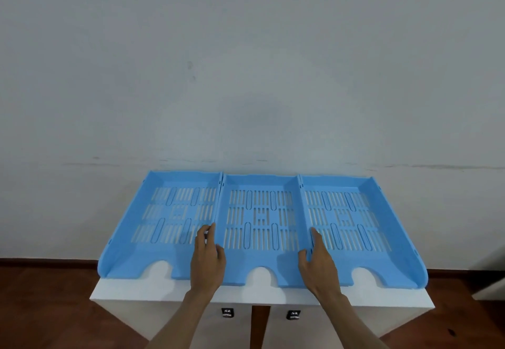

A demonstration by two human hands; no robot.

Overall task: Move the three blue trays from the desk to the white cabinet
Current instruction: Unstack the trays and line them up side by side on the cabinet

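Note:
Three light blue slotted trays lie side by side on the top of the white cabinet (pixel 131 291), their backs against the wall. The left tray (pixel 164 255) and the right tray (pixel 382 255) flank the middle tray (pixel 259 253), with their walls touching. My left hand (pixel 207 264) straddles the middle tray's left wall, thumb inside the tray and fingers over into the left tray. My right hand (pixel 319 264) clasps its right wall the same way, fingers reaching into the right tray. All three trays hold nothing.
A pale wall rises directly behind the cabinet. Two dark handles (pixel 227 313) (pixel 293 315) show on the cabinet front below the top. Brown floor lies on both sides. The edge of a white object (pixel 492 285) shows at the far right.

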